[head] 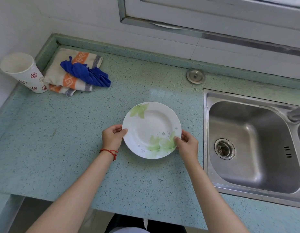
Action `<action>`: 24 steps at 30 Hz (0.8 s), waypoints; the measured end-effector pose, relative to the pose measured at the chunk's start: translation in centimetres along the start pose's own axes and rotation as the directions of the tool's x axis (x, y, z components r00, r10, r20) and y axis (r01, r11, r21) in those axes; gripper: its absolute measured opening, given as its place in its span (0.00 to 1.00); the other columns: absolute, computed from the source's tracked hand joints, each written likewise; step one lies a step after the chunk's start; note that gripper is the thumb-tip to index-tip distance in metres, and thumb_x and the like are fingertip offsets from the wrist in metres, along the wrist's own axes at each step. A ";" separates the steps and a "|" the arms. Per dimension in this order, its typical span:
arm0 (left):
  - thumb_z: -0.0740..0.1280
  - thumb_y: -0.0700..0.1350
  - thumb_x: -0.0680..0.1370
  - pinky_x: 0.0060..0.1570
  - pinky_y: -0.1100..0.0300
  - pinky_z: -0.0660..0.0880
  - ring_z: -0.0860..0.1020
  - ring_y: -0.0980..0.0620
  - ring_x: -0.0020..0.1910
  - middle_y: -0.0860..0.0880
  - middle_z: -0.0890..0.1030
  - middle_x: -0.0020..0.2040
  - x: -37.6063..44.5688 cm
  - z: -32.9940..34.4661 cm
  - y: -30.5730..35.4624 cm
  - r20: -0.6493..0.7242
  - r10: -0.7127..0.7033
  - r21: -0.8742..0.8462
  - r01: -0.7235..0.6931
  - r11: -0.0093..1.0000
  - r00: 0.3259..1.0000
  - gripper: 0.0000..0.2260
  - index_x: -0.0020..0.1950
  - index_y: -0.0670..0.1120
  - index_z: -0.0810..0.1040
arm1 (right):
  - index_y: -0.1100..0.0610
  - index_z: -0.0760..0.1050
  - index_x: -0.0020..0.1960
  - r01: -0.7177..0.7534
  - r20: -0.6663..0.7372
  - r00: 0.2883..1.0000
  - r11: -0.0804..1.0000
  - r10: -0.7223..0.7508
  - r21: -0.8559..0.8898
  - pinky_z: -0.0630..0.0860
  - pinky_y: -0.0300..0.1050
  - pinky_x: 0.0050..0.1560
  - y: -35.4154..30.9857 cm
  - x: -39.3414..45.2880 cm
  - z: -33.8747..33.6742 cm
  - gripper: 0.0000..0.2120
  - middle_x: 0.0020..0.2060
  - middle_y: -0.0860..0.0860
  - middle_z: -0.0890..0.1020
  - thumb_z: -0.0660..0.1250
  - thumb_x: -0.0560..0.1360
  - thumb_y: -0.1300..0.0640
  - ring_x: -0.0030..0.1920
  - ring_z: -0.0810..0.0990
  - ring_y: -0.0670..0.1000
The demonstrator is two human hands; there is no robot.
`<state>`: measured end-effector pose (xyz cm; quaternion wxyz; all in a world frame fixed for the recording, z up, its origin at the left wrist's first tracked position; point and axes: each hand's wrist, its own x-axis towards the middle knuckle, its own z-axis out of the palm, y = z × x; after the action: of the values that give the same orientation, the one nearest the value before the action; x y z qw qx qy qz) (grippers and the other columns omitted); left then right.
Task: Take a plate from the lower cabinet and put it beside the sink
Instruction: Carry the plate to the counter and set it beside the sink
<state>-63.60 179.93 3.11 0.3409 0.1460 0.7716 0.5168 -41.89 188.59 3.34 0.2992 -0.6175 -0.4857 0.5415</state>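
Observation:
A white plate (151,126) with green leaf prints lies over the speckled green counter (78,148), just left of the steel sink (250,145). My left hand (112,137) grips its left rim, thumb on top. My right hand (186,145) grips the near right rim, thumb on the leaf print. Whether the plate rests on the counter or hovers just above it I cannot tell. The lower cabinet is out of view.
At the far left stands a white patterned cup (23,73) beside a folded striped towel (70,73) with a blue cloth (85,74) on it. A round metal cap (195,76) sits behind the sink. A grey tap (297,113) overhangs the basin's right edge.

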 end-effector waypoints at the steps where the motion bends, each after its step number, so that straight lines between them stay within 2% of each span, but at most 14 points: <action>1: 0.69 0.33 0.70 0.47 0.54 0.75 0.77 0.47 0.44 0.42 0.79 0.46 0.0 0.0 0.0 0.001 0.003 0.006 -0.003 1.000 1.000 0.13 0.53 0.34 0.77 | 0.57 0.76 0.56 0.004 -0.004 1.000 1.000 -0.004 -0.009 0.76 0.29 0.30 0.1 0.0 0.0 0.16 0.39 0.46 0.80 0.66 0.70 0.69 0.38 0.78 0.45; 4: 0.69 0.33 0.70 0.50 0.53 0.75 0.77 0.46 0.45 0.42 0.80 0.48 -0.2 -0.1 0.0 -0.005 0.015 0.017 -0.015 1.000 1.000 0.13 0.54 0.34 0.77 | 0.58 0.76 0.57 0.024 -0.024 0.999 0.998 -0.025 -0.052 0.75 0.28 0.29 0.1 -0.2 0.2 0.17 0.37 0.45 0.79 0.66 0.70 0.68 0.36 0.77 0.44; 6: 0.69 0.34 0.70 0.51 0.52 0.76 0.78 0.46 0.45 0.42 0.80 0.48 -0.4 -0.1 0.0 -0.011 0.029 0.030 -0.029 0.999 1.000 0.14 0.54 0.35 0.77 | 0.58 0.75 0.60 0.029 -0.033 0.999 0.996 -0.032 -0.085 0.77 0.31 0.34 0.0 -0.4 0.2 0.19 0.38 0.46 0.79 0.66 0.70 0.67 0.37 0.77 0.43; 10: 0.69 0.35 0.70 0.51 0.54 0.76 0.79 0.47 0.45 0.45 0.81 0.47 -1.0 -0.6 0.1 -0.020 0.038 0.023 -0.037 0.999 0.999 0.13 0.54 0.38 0.78 | 0.58 0.71 0.64 0.008 -0.039 0.999 0.995 -0.012 -0.097 0.80 0.55 0.49 -0.3 -0.9 0.1 0.21 0.44 0.51 0.79 0.66 0.72 0.65 0.42 0.78 0.50; 12: 0.69 0.36 0.70 0.50 0.56 0.76 0.79 0.49 0.45 0.45 0.81 0.47 -1.4 -0.9 0.0 -0.007 0.067 0.038 -0.066 0.997 0.998 0.13 0.54 0.40 0.78 | 0.58 0.71 0.64 0.019 -0.043 0.999 0.993 -0.024 -0.115 0.79 0.59 0.52 -0.3 -1.3 -0.1 0.21 0.44 0.50 0.78 0.67 0.72 0.63 0.43 0.78 0.50; 14: 0.69 0.38 0.71 0.49 0.58 0.75 0.78 0.51 0.45 0.46 0.81 0.48 -2.0 -1.2 0.0 0.009 0.116 0.078 -0.116 0.990 0.993 0.13 0.55 0.41 0.78 | 0.57 0.71 0.64 0.032 -0.036 0.999 0.991 -0.037 -0.132 0.79 0.59 0.53 -0.4 -1.8 -0.1 0.20 0.45 0.47 0.78 0.67 0.72 0.61 0.44 0.78 0.49; 16: 0.68 0.39 0.72 0.49 0.59 0.74 0.78 0.52 0.46 0.46 0.81 0.50 -2.6 -1.5 -0.2 0.028 0.174 0.137 -0.176 0.975 0.984 0.13 0.56 0.42 0.77 | 0.56 0.70 0.65 0.057 -0.005 0.998 0.982 -0.059 -0.179 0.78 0.57 0.54 -0.4 -2.4 -0.2 0.21 0.52 0.50 0.78 0.66 0.73 0.59 0.46 0.78 0.49; 19: 0.67 0.40 0.73 0.52 0.58 0.73 0.77 0.49 0.49 0.42 0.81 0.54 -3.4 -2.0 -0.3 0.081 0.248 0.256 -0.260 0.931 0.965 0.13 0.57 0.41 0.76 | 0.57 0.67 0.67 0.148 0.046 0.989 0.927 -0.141 -0.344 0.75 0.49 0.53 -0.2 -3.4 -0.3 0.22 0.63 0.53 0.74 0.64 0.75 0.56 0.51 0.76 0.48; 24: 0.63 0.46 0.76 0.61 0.49 0.69 0.71 0.43 0.62 0.41 0.74 0.63 -5.0 -2.9 -0.8 0.271 0.296 0.493 -0.395 0.775 0.916 0.18 0.64 0.41 0.70 | 0.58 0.62 0.70 0.286 0.165 0.958 0.743 -0.234 -0.605 0.70 0.55 0.64 0.1 -5.3 -0.8 0.23 0.70 0.54 0.66 0.61 0.77 0.53 0.67 0.68 0.54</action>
<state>-61.79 174.66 4.94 0.2525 0.4207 0.8112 0.3183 -40.76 183.75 5.41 0.1314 -0.5858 -0.7298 0.3272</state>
